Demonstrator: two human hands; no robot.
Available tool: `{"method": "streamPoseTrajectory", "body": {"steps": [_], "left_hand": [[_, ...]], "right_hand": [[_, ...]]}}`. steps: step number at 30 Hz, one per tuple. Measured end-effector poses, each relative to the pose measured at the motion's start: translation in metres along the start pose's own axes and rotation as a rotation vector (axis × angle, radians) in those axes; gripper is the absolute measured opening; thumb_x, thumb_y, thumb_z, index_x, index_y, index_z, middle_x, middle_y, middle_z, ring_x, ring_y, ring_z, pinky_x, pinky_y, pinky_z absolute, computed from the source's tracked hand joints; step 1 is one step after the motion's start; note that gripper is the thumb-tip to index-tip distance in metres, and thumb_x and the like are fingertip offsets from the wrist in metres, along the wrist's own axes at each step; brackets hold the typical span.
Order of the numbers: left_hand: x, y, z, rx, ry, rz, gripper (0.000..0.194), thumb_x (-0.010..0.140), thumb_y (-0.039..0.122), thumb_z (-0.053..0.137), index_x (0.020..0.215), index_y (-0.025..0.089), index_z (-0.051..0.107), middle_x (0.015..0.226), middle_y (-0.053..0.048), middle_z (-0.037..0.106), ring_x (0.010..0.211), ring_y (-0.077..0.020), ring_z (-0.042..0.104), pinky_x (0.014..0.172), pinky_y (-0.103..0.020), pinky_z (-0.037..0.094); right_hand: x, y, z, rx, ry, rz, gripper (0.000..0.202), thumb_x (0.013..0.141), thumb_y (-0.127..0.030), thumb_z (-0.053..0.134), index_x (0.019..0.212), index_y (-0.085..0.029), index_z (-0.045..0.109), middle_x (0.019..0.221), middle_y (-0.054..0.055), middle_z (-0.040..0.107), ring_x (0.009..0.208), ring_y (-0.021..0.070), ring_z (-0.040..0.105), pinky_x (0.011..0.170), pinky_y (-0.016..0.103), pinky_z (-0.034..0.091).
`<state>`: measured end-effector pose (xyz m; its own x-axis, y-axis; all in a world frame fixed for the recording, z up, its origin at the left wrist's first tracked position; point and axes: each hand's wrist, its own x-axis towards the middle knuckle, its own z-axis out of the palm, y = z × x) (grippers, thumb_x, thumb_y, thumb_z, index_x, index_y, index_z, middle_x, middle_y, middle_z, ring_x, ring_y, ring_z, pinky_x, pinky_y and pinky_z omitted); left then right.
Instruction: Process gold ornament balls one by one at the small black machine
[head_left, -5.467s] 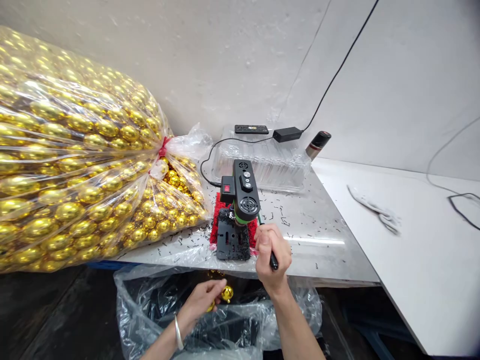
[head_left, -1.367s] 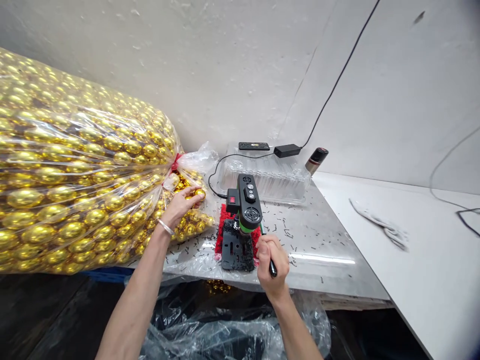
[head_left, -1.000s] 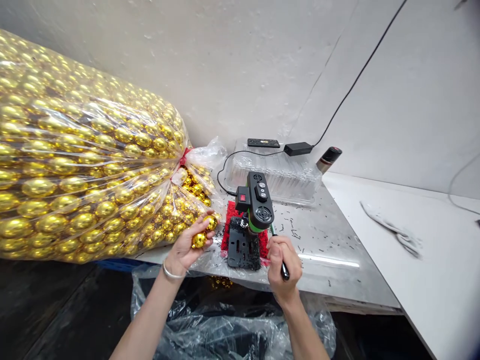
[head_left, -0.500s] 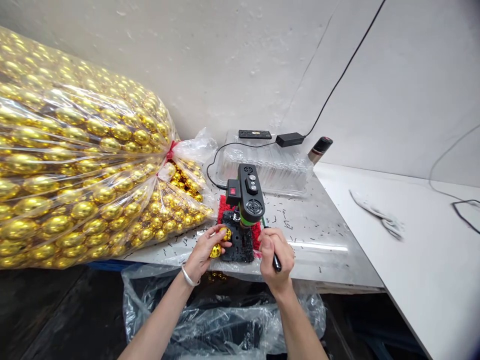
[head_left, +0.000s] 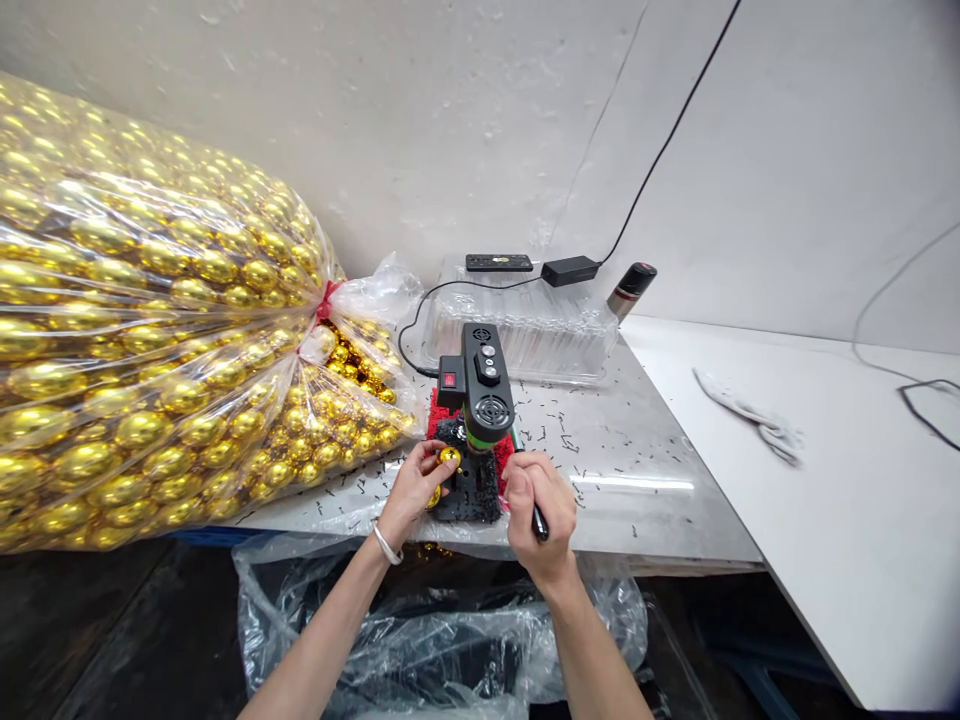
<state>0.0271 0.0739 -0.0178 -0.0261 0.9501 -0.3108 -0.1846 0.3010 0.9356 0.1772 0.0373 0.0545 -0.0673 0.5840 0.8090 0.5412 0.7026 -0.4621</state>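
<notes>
My left hand is closed on gold balls. One gold ball is pinched at the fingertips, and another sits lower against the fingers. My right hand is wrapped round the black-gripped lever handle of a small bench drill press. The drill press has a black head with a red switch and stands between my hands. Its black base is strewn with dark shavings and rests on a red mat. The pinched ball is just left of the drill head; the drill's tip is hidden.
A big clear bag of gold balls lies at left, tied with red. Behind stand stacked clear plastic trays with a power adapter and a phone-like black slab. A plastic-lined bin is below the table edge. Gloves lie right.
The view has shifted slightly. My left hand has turned the upper ball so its pinched position differs a little. My right hand stays on the lever handle.
</notes>
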Motion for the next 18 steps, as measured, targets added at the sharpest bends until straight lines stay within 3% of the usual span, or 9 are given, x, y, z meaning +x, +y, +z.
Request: {"method": "streamPoseTrajectory", "body": {"steps": [4, 7, 9, 13, 18], "left_hand": [[0.006, -0.009, 0.001, 0.119, -0.042, 0.075, 0.049, 0.061, 0.037, 0.076, 0.102, 0.018, 0.058, 0.093, -0.006, 0.071, 0.081, -0.0192, 0.065, 0.059, -0.026, 0.049], [0.007, -0.012, 0.003, 0.382, -0.013, 0.184, 0.045, 0.068, 0.029, 0.071, 0.111, 0.017, 0.063, 0.103, -0.009, 0.072, 0.095, -0.0229, 0.065, 0.083, -0.034, 0.049], [0.004, -0.009, 0.005, 0.608, 0.005, 0.228, 0.042, 0.072, 0.028, 0.069, 0.113, 0.017, 0.066, 0.103, -0.010, 0.072, 0.098, -0.0251, 0.065, 0.090, -0.037, 0.046], [-0.002, -0.001, 0.010, 0.915, 0.032, 0.244, 0.041, 0.076, 0.028, 0.068, 0.116, 0.019, 0.066, 0.102, -0.009, 0.072, 0.096, -0.0263, 0.064, 0.086, -0.036, 0.046], [-0.002, 0.000, 0.013, 0.974, -0.014, 0.290, 0.037, 0.076, 0.029, 0.069, 0.113, 0.024, 0.066, 0.098, -0.006, 0.072, 0.097, -0.0248, 0.064, 0.084, -0.032, 0.045]], "right_hand": [[0.009, -0.004, -0.002, 0.028, 0.013, 0.050, 0.024, 0.089, -0.007, 0.040, 0.070, -0.020, 0.048, 0.065, 0.001, 0.051, 0.066, 0.0131, 0.051, 0.058, 0.027, 0.040], [0.016, -0.006, -0.004, 0.055, 0.014, 0.059, 0.024, 0.090, -0.008, 0.040, 0.069, -0.020, 0.046, 0.065, 0.000, 0.050, 0.065, 0.0126, 0.050, 0.059, 0.026, 0.039], [0.018, -0.006, -0.004, 0.058, 0.013, 0.056, 0.024, 0.090, -0.008, 0.041, 0.070, -0.020, 0.046, 0.064, 0.000, 0.050, 0.065, 0.0126, 0.050, 0.059, 0.026, 0.039], [0.016, -0.005, -0.005, 0.041, -0.002, 0.051, 0.023, 0.090, -0.009, 0.040, 0.071, -0.020, 0.048, 0.064, 0.000, 0.050, 0.065, 0.0130, 0.050, 0.058, 0.027, 0.038], [0.011, -0.004, -0.007, 0.022, -0.029, 0.042, 0.022, 0.089, -0.008, 0.040, 0.073, -0.019, 0.050, 0.066, 0.001, 0.052, 0.066, 0.0134, 0.052, 0.058, 0.027, 0.040]]}}
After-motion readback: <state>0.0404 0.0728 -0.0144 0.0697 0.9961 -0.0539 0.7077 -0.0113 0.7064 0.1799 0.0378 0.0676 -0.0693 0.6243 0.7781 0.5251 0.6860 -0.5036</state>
